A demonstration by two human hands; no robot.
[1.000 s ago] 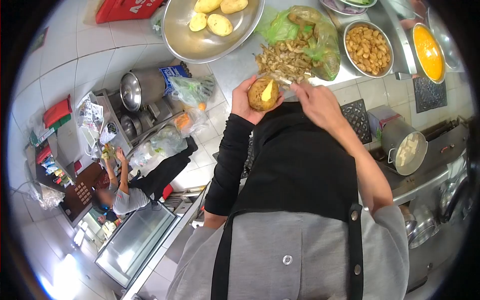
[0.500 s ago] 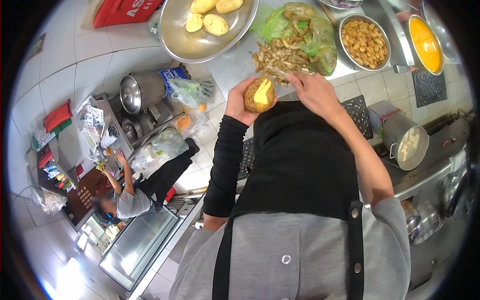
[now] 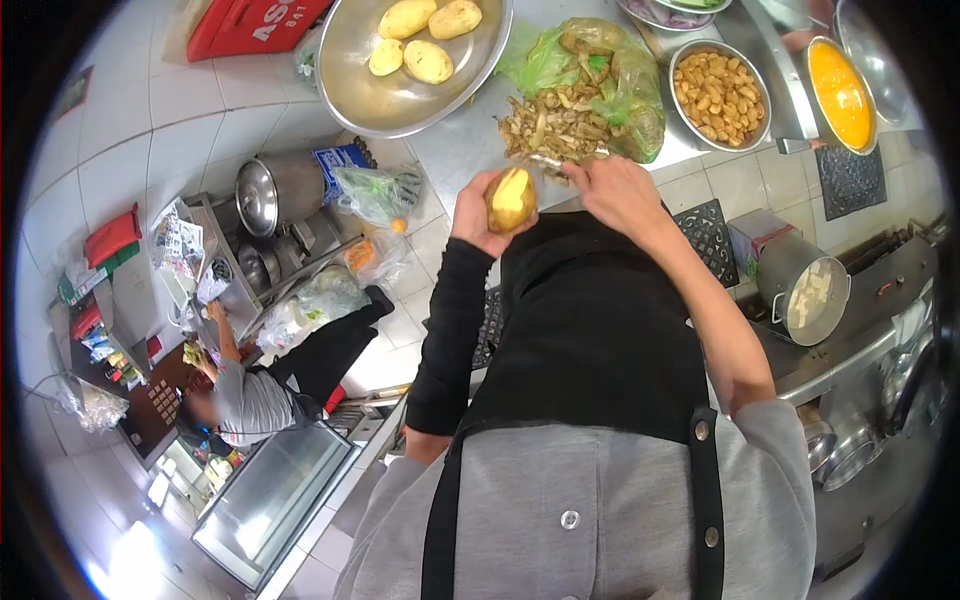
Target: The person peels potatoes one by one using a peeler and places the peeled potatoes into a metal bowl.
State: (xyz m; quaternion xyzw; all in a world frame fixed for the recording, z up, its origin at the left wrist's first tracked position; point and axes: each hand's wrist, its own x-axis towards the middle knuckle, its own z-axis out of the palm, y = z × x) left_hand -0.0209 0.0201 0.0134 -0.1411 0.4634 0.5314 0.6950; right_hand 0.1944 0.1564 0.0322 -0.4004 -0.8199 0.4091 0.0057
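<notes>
Left hand (image 3: 473,213) cups part-peeled potato (image 3: 512,201); right hand (image 3: 612,192) grips small peeling tool (image 3: 546,161) just beside it, near peelings (image 3: 553,122) on tabletop (image 3: 452,132); should bared flesh prove slick, tool could skid toward left hand.

- A grey metal worktop (image 3: 455,147) is stretching from 12 towards 1 o'clock.
- Between 11 and 12 o'clock, a wide steel bowl (image 3: 345,108) is sitting on it.
- Between 12 and 1 o'clock, brown peelings (image 3: 548,125) are lying in a loose heap.
- At 1 o'clock, a green plastic bag (image 3: 640,115) is slumping against them.
- Past the bag, a smaller bowl (image 3: 718,147) is standing.
</notes>
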